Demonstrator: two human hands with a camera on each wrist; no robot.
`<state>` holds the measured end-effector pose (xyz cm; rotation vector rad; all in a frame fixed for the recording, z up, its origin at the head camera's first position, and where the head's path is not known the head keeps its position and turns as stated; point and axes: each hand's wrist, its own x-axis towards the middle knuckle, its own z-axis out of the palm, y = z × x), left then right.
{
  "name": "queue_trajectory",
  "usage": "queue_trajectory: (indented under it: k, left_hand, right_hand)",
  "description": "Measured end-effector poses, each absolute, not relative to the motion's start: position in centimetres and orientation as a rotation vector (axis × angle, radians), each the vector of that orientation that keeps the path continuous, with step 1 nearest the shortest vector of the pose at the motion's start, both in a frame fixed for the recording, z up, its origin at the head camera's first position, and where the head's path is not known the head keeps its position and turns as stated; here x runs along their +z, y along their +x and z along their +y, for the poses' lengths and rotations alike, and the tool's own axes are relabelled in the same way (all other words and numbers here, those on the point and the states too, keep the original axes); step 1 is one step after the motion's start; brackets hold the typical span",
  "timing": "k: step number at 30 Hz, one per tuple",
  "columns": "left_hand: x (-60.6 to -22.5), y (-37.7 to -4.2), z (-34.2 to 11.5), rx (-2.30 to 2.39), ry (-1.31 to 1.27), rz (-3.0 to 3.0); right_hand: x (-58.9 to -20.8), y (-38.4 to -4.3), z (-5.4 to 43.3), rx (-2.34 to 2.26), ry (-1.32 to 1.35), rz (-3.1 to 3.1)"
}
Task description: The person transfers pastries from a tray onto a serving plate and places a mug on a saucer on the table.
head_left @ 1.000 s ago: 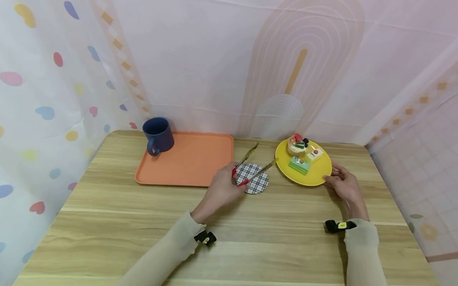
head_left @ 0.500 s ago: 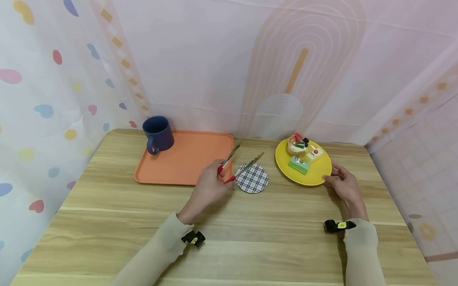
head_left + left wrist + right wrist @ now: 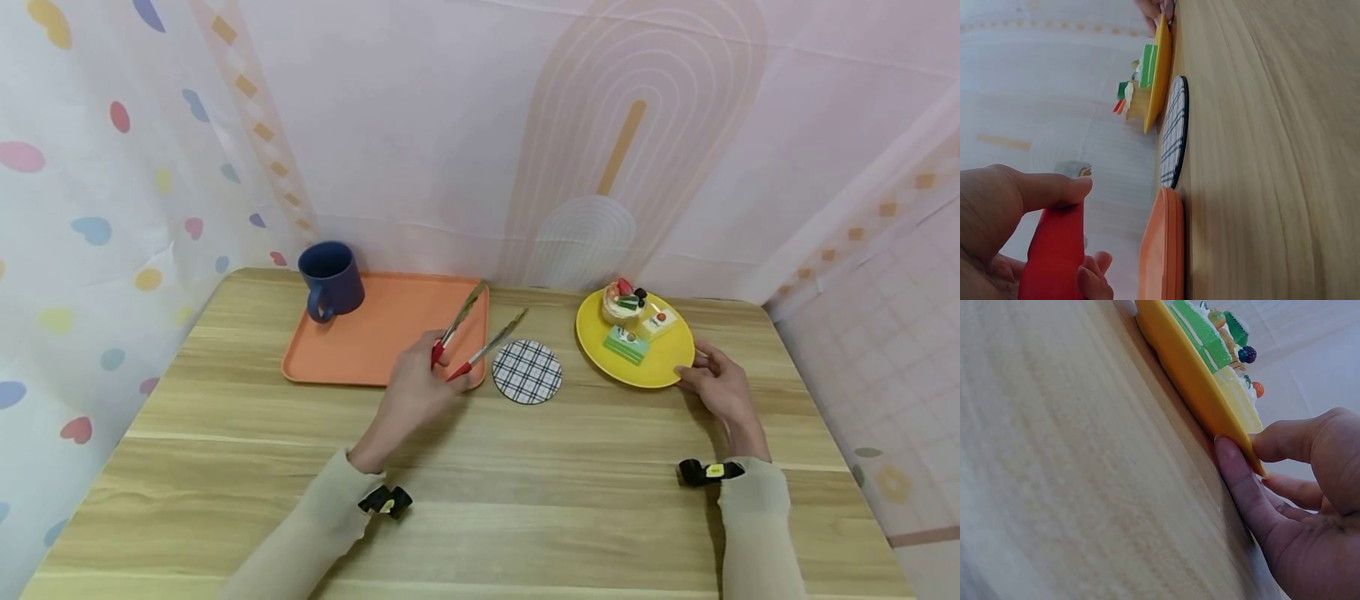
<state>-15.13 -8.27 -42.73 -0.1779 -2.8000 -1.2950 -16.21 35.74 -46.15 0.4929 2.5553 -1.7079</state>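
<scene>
My left hand [image 3: 416, 385] grips red-handled tongs [image 3: 487, 347], whose metal arms are spread apart over the right end of the orange tray [image 3: 360, 354]. Nothing sits between the tong tips. In the left wrist view the red handle [image 3: 1057, 250] lies between thumb and fingers. At the right, my right hand [image 3: 723, 392] pinches the near right rim of a yellow plate [image 3: 663, 371], thumb on top and fingers beneath. On that plate are a fruit-topped cupcake [image 3: 622, 307], a green cake slice [image 3: 626, 345] and a pale yellow cake slice [image 3: 1238, 397].
A dark blue mug [image 3: 341, 283] stands on the tray's back left corner. Between tray and plate lies a round plaid coaster [image 3: 527, 372]. A patterned cloth [image 3: 420, 125] hangs behind the wooden table [image 3: 525, 517].
My left hand has moved left with the tongs, from over the coaster to over the tray's right end. The right hand and the plate have stayed in place.
</scene>
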Motion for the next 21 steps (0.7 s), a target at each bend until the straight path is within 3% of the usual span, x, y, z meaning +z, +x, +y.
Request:
queue_trajectory:
  k: [21]
  left_hand:
    - [-42.8,-14.3,-11.3,-1.265,-0.091,-2.780]
  right_hand:
    - [-46.2,-16.1,35.8,-1.700,0.483,2.559]
